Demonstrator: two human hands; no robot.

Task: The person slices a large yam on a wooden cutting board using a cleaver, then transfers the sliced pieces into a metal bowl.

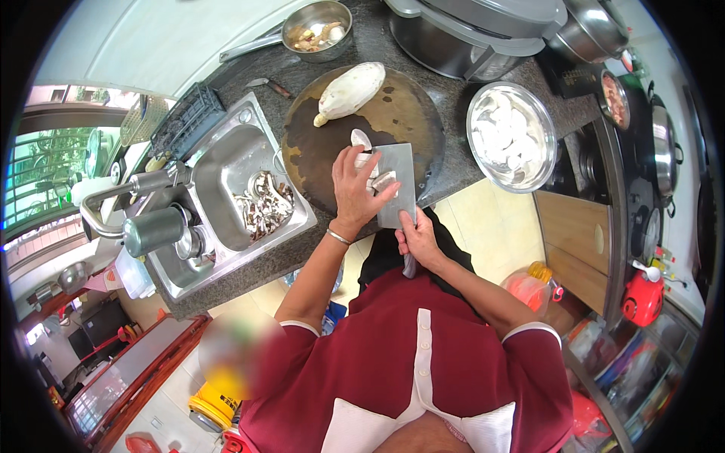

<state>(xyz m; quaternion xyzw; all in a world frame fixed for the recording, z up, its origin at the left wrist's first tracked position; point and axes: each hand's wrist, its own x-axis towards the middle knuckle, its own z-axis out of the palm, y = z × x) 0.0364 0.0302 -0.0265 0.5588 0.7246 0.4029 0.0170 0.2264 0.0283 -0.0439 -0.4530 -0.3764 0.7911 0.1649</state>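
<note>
My right hand (419, 238) grips the handle of a wide-bladed cleaver (398, 164), its flat blade over the near right part of a round, dark-stained cutting board (317, 164). Cut pale root chunks (385, 181) lie against the blade's left side. Spread over those chunks, my left hand (358, 184) touches them with its fingers and thumb; some pieces are partly hidden beneath it. One cut piece (361, 139) shows just beyond my fingertips. Farther back on the board lies a large peeled tuber (352, 90), whole and pale.
Right of the board stands a steel bowl (510, 139) of white cut pieces. A sink (226, 164) with peelings (266, 206) is at left. Behind are a small knife (271, 86), a saucepan (317, 34) holding food and a large electric cooker (470, 39). The counter edge runs near my body.
</note>
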